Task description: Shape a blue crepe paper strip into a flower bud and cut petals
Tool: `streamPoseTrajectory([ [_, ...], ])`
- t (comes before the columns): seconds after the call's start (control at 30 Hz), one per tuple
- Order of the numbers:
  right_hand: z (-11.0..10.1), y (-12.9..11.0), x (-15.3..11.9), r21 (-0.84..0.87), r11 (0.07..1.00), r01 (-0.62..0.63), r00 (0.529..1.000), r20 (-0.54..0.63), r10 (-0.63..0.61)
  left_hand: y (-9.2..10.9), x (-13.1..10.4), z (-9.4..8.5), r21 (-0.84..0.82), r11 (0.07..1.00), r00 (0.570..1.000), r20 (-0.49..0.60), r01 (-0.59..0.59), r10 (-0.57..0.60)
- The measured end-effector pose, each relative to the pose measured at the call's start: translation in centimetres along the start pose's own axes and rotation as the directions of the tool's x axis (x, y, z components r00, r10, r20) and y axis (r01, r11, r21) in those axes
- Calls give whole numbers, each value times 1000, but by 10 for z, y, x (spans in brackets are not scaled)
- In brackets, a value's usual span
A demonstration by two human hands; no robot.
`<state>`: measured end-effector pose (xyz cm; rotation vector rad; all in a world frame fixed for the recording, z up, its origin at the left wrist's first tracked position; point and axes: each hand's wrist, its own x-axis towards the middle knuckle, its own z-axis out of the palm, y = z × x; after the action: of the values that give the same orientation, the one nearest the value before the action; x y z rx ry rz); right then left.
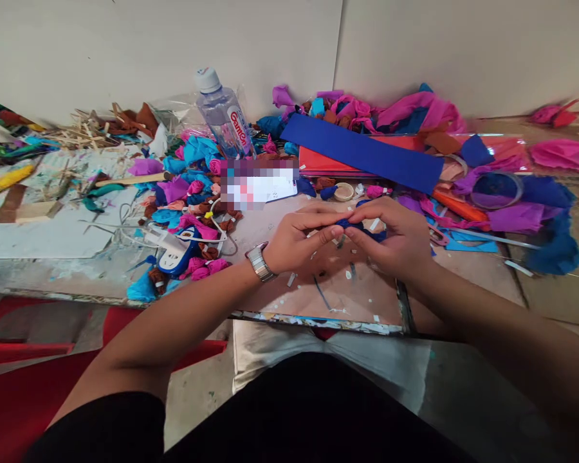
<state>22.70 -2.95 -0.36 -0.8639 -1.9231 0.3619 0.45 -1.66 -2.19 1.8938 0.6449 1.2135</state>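
Observation:
Both my hands meet above the front of the worktable, pinching a small piece of dark blue crepe paper point(350, 224) between the fingertips. My left hand point(296, 239), with a metal watch point(260, 262) on its wrist, grips the paper's left side. On the other side, my right hand point(393, 238) holds it with thumb and bent fingers; part of the paper is hidden by the fingers. Behind the hands lie a round wooden ring point(343, 191) and a phone point(275, 183) with a lit screen. A long blue paper strip point(361, 154) rests over red sheets point(318, 161).
A water bottle point(224, 119) stands at the back. Crumpled paper pieces point(197, 151) in several colours crowd the left middle, near a power strip point(176, 254) with cables. An orange cutter point(460, 206) and a roll of clear tape point(496, 191) lie at right. Wooden sticks point(91, 128) are heaped far left.

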Motion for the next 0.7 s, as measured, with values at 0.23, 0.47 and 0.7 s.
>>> streamPoseTrajectory([
  [0.23,6,3,-2,92,991,-93,995,-32,96,-3,-1,3,47,998,999,8,-35,35],
  [0.47,6,4,-5,54,995,-86,995,-45,88,-2,0,2,49,999,1000,-1,-23,23],
  [0.7,5,1,-5,-24,997,-76,996,-49,75,-3,-3,4,6,1000,984,-178,18,-17],
])
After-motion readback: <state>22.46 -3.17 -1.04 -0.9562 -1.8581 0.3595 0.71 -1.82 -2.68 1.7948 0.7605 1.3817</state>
